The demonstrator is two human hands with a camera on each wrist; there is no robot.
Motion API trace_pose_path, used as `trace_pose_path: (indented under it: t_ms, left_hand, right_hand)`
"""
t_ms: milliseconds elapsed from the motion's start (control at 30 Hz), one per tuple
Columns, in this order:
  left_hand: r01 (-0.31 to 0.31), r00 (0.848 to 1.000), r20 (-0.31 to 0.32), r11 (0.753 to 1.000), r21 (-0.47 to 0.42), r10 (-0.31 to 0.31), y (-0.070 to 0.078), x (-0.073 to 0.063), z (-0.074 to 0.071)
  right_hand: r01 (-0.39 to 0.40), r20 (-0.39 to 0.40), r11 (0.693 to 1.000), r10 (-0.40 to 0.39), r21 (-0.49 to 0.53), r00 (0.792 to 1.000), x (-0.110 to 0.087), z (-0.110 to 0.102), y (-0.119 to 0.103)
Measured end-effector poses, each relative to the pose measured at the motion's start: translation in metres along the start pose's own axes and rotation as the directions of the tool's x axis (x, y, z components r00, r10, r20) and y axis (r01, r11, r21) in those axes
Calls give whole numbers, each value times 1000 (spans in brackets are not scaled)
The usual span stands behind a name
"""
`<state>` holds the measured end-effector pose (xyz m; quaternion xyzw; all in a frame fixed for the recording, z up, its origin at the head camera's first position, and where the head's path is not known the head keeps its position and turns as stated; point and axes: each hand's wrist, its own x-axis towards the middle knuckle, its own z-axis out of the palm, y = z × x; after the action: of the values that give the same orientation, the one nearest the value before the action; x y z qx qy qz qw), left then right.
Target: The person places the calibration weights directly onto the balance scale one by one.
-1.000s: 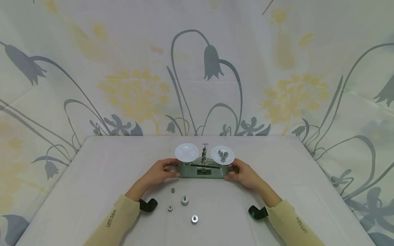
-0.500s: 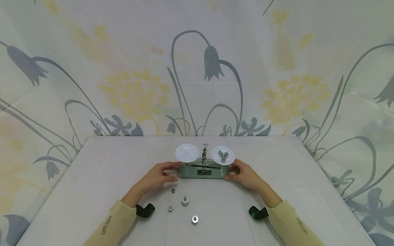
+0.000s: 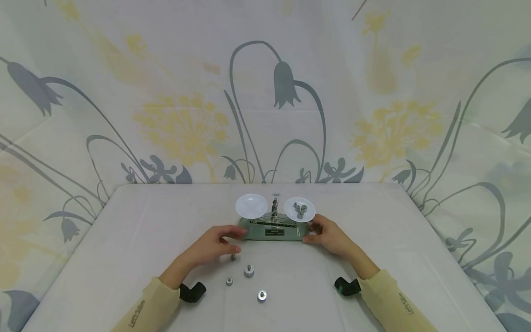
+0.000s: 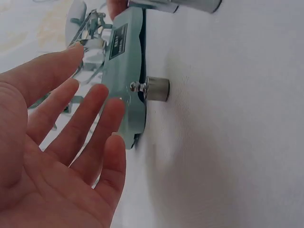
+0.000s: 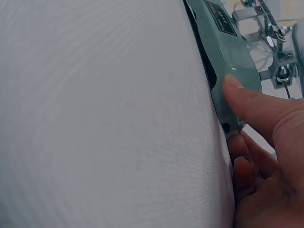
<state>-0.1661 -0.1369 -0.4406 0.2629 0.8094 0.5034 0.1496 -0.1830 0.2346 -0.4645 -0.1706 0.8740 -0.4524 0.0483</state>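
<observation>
Nearest, the left sleeve (image 3: 143, 306) and the right sleeve (image 3: 398, 304), both pale yellow, are reaching in from the lower edge, and a black fitting is showing at each wrist. Just ahead, four silver weights (image 3: 249, 272) of differing size are standing upright on the white tabletop (image 3: 303, 290), loosely scattered toward the person's left.

Beyond them, the left hand (image 3: 209, 246) is holding nothing; its fingers are spreading loosely beside the left end of the green balance (image 3: 274, 232) — whether the tips are touching it, one cannot tell. The right hand (image 3: 332, 235) is gripping the opposite end, its thumb lying on the front face and its fingers bending round behind. The balance itself is standing upright at the middle of the far half of the tabletop.

The work is looking partly done: a small cluster of metal pieces (image 3: 300, 214) is already lying in the right pan (image 3: 310, 216), while the left pan (image 3: 251, 206) is showing only its white surface. The four weights on the tabletop are seeming to be what is left over; whether the beam is sitting level is too small to tell.

Farthest off, a pale cloth backdrop (image 3: 199, 69) is rising behind the tabletop and running along both sides — grey drooping flowers and yellow blooms are covering it, and faint creases are crossing it.
</observation>
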Motion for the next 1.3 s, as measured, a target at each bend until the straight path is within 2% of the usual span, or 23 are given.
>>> trace_pose_path:
  t_ms: [233,667,833,900,1100,1300]
  left_hand:
    - [-30,998,62,1000,-6,31,5,-2,7]
    - [-56,990,137,996,76,45,16,-8,20]
    - [-40,988,151,994,101,25,17,-8,24]
    - [-35,987,157,993,110,17,17,-8,26]
    - [-29,985,173,990,135,5,18,-9,29]
    - [-11,984,177,989,148,-16,18,-9,27]
  right_hand:
    - [16,6,1000,-16,25,1000,2,0,6]
    - [12,-3,1000,-12,8,1000,3,0,6]
    - [19,10,1000,-19,5,1000,-5,-5,-27]
    - [18,11,1000,-18,7,1000,-7,-5,-30]
    - [14,-7,1000,-14,9,1000,1,1,2]
    - [22,-3,999,-22,25,1000,2,0,6]
